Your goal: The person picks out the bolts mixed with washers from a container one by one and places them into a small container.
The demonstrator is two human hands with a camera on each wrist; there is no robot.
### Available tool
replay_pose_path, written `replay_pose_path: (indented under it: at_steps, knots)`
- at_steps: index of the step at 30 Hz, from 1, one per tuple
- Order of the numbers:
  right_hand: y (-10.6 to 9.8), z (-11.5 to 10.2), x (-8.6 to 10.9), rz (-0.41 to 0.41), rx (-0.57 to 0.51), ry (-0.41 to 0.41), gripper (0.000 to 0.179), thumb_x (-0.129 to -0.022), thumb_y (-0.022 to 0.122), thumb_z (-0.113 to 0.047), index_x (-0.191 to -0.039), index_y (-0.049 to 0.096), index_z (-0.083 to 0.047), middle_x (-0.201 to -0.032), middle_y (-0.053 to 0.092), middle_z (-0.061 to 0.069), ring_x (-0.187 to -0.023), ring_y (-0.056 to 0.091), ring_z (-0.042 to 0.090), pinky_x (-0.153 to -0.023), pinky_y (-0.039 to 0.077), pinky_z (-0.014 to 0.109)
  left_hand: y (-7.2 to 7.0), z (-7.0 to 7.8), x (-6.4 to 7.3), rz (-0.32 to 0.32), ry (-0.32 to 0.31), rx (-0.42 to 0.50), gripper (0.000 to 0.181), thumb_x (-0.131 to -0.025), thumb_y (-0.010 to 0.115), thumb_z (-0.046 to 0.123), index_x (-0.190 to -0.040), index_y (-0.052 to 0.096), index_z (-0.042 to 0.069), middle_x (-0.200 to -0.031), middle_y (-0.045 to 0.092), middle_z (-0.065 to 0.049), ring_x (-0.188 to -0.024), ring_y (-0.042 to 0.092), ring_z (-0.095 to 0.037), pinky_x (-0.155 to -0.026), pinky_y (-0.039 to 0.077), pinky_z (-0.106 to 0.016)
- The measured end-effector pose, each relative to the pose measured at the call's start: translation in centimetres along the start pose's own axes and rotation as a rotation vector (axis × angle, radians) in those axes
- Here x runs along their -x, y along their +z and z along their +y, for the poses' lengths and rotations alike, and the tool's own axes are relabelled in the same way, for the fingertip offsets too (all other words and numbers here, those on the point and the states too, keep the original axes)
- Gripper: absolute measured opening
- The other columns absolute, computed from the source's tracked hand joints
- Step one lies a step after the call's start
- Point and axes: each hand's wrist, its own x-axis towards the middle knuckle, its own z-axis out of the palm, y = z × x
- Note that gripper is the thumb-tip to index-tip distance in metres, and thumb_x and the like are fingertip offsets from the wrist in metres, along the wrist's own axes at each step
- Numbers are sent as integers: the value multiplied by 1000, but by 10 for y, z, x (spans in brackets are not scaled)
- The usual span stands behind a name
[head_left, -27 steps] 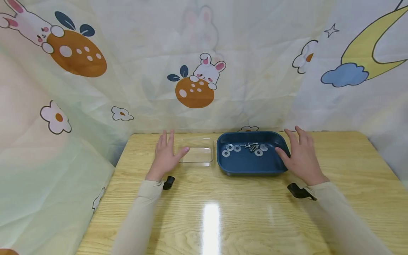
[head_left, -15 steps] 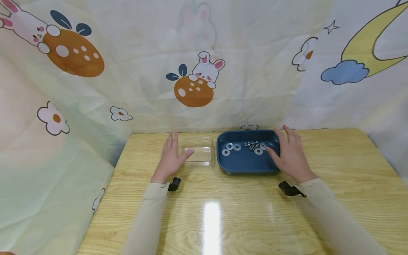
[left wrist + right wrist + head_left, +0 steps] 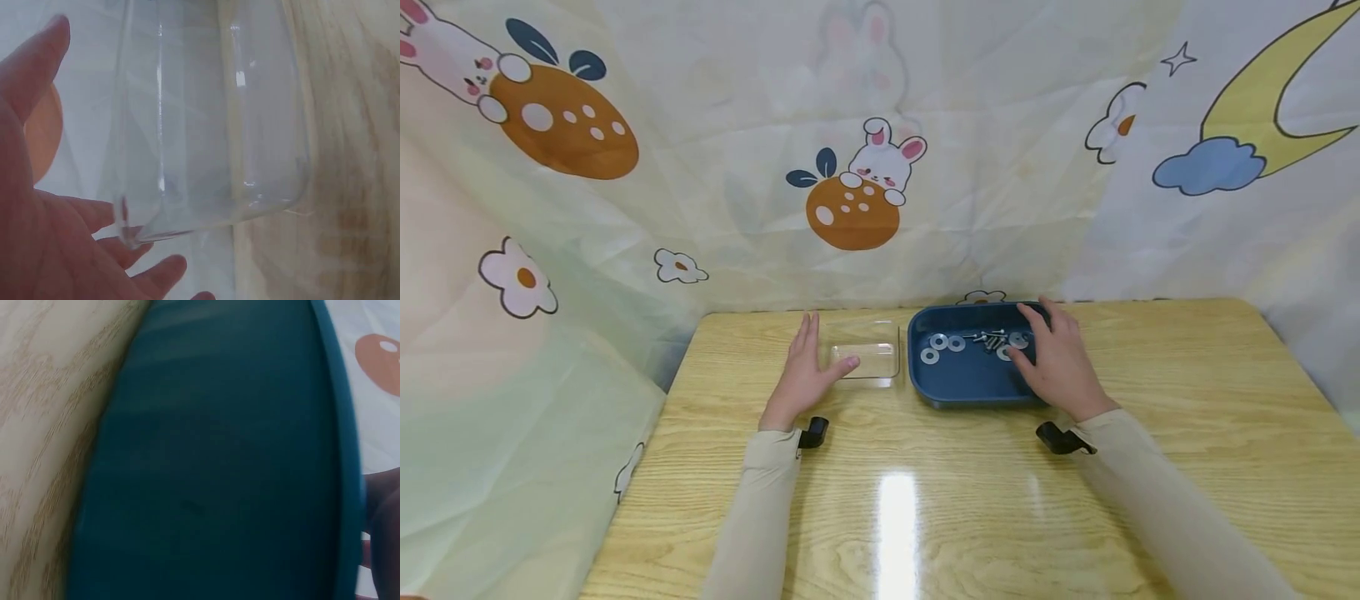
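Note:
Fingers extended and thumb spread, my left hand [image 3: 801, 379] is at the left side of a clear plastic box [image 3: 887, 382]. In the left wrist view the box wall [image 3: 200, 125] stands right by the fingers. My right hand [image 3: 1063, 367] is over the right end of a dark blue tray [image 3: 955, 389], thumb over the inside and fingers loosely bent near the far right rim. Several flat metal washers [image 3: 932, 342] and a small heap of screws [image 3: 996, 342] lie in the tray. The tray's outer wall [image 3: 212, 456] fills most of the right wrist view.
A wooden table [image 3: 970, 500] carries both containers near its back edge, box left of tray with a narrow gap between. Behind and to the left hangs a printed cloth [image 3: 737, 208] with rabbits and flowers. Black wrist cameras [image 3: 1060, 438] sit at the cuffs.
My right hand has moved left, from beside the tray to over its right end. My left hand has shifted slightly right towards the clear box. The containers keep their places.

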Motion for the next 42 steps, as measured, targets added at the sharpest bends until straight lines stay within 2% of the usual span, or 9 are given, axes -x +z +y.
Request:
replay_pose_path:
  at_steps: [5, 9, 13, 21, 26, 33, 42]
  knots:
    - [5, 1, -3, -21, 16, -10, 65, -95, 71, -17, -149, 41, 3, -153, 28, 36, -137, 26, 58, -109, 24, 70, 8, -5, -4, -8, 8, 42, 119, -85, 73, 59, -162, -4, 12, -168, -9, -6, -153, -1, -37, -119, 12, -60]
    - [7, 2, -5, -64, 30, -10, 62, -96, 69, -16, -149, 42, 3, -151, 30, 37, -137, 27, 57, -109, 24, 69, 11, -6, -5, -19, -9, 78, 122, -84, 78, 53, -162, -6, 14, -169, -9, -6, -154, -2, -31, -120, 13, -55]
    - [9, 2, -8, -102, 43, -17, 59, -95, 70, -14, -146, 45, 2, -149, 34, 36, -137, 29, 55, -109, 27, 68, 13, -7, -4, -31, -26, 87, 122, -84, 78, 54, -162, -8, 15, -168, -10, -6, -153, 0, -30, -121, 14, -53]
    - [17, 0, -19, -142, 72, -48, 51, -92, 72, -8, -138, 54, 5, -138, 47, 34, -127, 42, 52, -106, 35, 62, 12, -12, -3, -35, -55, 83, 124, -83, 77, 57, -162, -7, 11, -168, -4, -15, -153, 5, -34, -120, 16, -54]
    - [24, 2, -22, -186, 102, -28, 44, -92, 71, -6, -133, 59, 5, -131, 53, 32, -122, 47, 49, -102, 40, 59, 15, -12, -2, -42, -61, 105, 124, -82, 78, 58, -162, -5, 13, -168, -1, -15, -152, 10, -37, -119, 19, -57]
    - [31, 3, -27, -279, 149, -5, 35, -95, 68, -8, -128, 64, 5, -127, 57, 28, -118, 52, 45, -97, 46, 55, 17, -12, -3, -34, -59, 73, 124, -81, 76, 61, -162, -3, 12, -168, 2, -15, -149, 20, -40, -116, 26, -58]
    - [35, 3, -28, -271, 169, -14, 28, -95, 67, -4, -120, 67, 7, -122, 59, 27, -114, 55, 43, -96, 49, 53, 18, -13, -5, -29, -53, 68, 123, -82, 76, 61, -162, -1, 9, -168, 2, -14, -150, 20, -39, -116, 26, -58]
